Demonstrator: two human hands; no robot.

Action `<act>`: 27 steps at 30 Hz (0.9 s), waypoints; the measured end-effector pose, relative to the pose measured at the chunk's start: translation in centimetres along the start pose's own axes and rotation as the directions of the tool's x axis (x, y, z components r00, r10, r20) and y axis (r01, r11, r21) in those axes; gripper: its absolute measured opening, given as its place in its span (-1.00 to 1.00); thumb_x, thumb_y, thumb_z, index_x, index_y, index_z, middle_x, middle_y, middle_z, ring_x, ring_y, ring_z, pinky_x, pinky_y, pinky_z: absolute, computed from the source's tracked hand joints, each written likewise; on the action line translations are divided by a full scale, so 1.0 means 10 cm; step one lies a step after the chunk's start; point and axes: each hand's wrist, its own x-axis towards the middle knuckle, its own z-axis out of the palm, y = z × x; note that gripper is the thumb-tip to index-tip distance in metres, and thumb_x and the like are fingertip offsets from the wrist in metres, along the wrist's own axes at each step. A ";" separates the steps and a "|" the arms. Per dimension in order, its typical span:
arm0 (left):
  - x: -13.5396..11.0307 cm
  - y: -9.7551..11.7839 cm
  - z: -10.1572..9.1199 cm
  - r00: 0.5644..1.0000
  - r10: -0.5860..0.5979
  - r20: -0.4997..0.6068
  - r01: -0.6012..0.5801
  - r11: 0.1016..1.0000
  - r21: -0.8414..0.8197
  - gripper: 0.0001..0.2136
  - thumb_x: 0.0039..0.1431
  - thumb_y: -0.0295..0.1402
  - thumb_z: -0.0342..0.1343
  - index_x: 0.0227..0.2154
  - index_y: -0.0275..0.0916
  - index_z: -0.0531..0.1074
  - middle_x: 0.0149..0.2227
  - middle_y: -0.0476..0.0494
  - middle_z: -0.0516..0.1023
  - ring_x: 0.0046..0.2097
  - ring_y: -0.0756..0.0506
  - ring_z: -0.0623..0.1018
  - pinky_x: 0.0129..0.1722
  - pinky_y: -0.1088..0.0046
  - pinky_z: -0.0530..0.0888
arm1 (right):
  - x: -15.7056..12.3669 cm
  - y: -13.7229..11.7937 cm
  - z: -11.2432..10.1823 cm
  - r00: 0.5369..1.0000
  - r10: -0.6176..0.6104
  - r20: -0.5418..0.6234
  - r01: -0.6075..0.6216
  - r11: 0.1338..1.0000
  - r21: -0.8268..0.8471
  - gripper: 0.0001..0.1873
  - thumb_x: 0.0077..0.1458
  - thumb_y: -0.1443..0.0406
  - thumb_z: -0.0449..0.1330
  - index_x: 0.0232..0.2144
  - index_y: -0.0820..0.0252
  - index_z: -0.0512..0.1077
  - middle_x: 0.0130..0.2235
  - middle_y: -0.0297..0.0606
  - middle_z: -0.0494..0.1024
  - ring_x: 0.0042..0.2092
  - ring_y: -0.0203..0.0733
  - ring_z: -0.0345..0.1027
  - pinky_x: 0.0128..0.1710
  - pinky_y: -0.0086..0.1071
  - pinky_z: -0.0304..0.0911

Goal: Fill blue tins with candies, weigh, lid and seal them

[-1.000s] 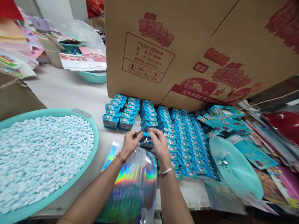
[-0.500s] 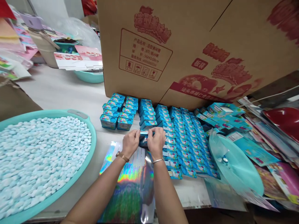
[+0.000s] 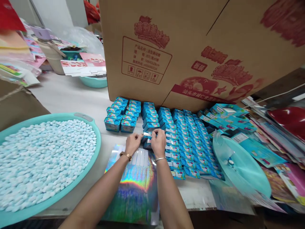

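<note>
My left hand [image 3: 132, 143] and my right hand [image 3: 159, 142] meet at the table's middle, both pinched on one small blue candy box [image 3: 146, 136] and a narrow strip across its top. The box sits at the near end of a column of identical blue boxes [image 3: 183, 136] laid in rows. Each wrist carries a bracelet. Under my forearms lies a shiny holographic sheet [image 3: 134, 187].
A teal basin [image 3: 78, 118] full of pale blue-white tablets fills the left. A big cardboard carton [image 3: 190, 47] stands behind the rows. Flat blue box blanks [image 3: 226, 116] and a teal lid [image 3: 240, 165] lie right. Papers and another teal bowl [image 3: 94, 82] sit far left.
Both hands have dropped from just above the rows down onto the table, bringing the box to the near end of a column. The fingers have drawn closer together on its top.
</note>
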 end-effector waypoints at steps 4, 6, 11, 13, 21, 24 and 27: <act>0.02 -0.03 0.01 0.999 0.015 -0.034 -0.015 1.000 -0.019 -0.66 0.14 -0.11 0.05 -0.61 -0.24 0.40 -0.59 -0.03 0.45 -0.49 -0.03 0.41 -0.46 0.50 0.20 | 0.02 0.01 0.02 1.000 -0.010 0.014 0.009 0.999 0.041 -0.80 0.11 0.26 0.11 -0.19 0.17 0.37 -0.17 -0.14 0.42 -0.08 -0.03 0.26 -0.03 -0.21 0.15; 0.00 0.00 0.01 0.998 0.040 -0.042 -0.041 0.999 -0.033 -0.69 0.13 -0.15 0.06 -0.61 -0.24 0.40 -0.58 -0.03 0.46 -0.48 -0.03 0.42 -0.45 0.50 0.23 | 0.04 -0.01 0.04 0.999 -0.024 0.034 0.024 1.000 0.010 -0.78 0.09 0.33 0.09 -0.17 0.18 0.38 -0.16 -0.13 0.42 -0.07 -0.02 0.26 0.00 -0.18 0.15; -0.18 0.14 -0.10 0.977 0.191 -0.093 -0.200 0.975 -0.098 -0.74 0.25 -0.18 -0.02 -0.36 -0.24 0.46 -0.41 -0.05 0.53 -0.38 -0.01 0.46 -0.33 0.52 0.33 | -0.05 -0.17 -0.16 0.997 -0.062 -0.046 0.064 0.997 0.048 -0.66 0.13 0.42 0.00 -0.04 0.22 0.37 -0.05 -0.04 0.41 0.04 -0.01 0.24 0.08 -0.13 0.14; -0.30 0.16 -0.19 0.951 0.298 -0.088 -0.303 0.951 -0.054 -0.72 0.29 -0.18 -0.07 -0.36 -0.22 0.45 -0.40 -0.05 0.51 -0.37 -0.01 0.45 -0.31 0.50 0.32 | -0.22 -0.22 -0.35 0.979 -0.117 -0.170 0.138 0.983 0.120 -0.67 0.21 0.37 -0.03 0.00 0.21 0.33 0.00 -0.05 0.39 0.09 -0.04 0.22 0.10 -0.14 0.14; -0.56 -0.04 -0.37 0.841 0.380 0.385 -0.504 0.808 0.304 -0.80 0.20 -0.28 0.03 -0.40 -0.18 0.54 -0.28 -0.16 0.57 -0.12 -0.19 0.47 -0.10 0.27 0.26 | -1.14 0.09 -0.55 0.918 -0.246 0.312 0.253 0.967 0.017 -0.75 0.25 0.30 0.05 -0.05 0.17 0.40 -0.10 -0.11 0.48 -0.03 -0.04 0.33 -0.04 -0.20 0.27; -0.55 -0.05 -0.38 0.793 0.375 0.481 -0.550 0.780 0.298 -0.84 0.14 -0.36 0.05 -0.40 -0.17 0.55 -0.25 -0.15 0.57 -0.11 -0.20 0.46 -0.08 0.24 0.24 | -1.22 0.21 -0.40 0.896 -0.260 0.359 0.323 0.938 -0.127 -0.70 0.24 0.34 0.05 0.00 0.16 0.40 -0.10 -0.09 0.48 -0.05 0.00 0.32 -0.05 -0.18 0.28; -0.54 -0.05 -0.38 0.786 0.378 0.489 -0.550 0.788 0.276 -0.86 0.13 -0.38 0.05 -0.40 -0.18 0.52 -0.26 -0.13 0.58 -0.12 -0.18 0.47 -0.07 0.24 0.23 | -1.19 0.22 -0.35 0.892 -0.262 0.368 0.346 0.920 -0.184 -0.75 0.25 0.34 0.04 -0.09 0.09 0.45 -0.19 -0.15 0.46 -0.12 -0.03 0.31 -0.12 -0.22 0.29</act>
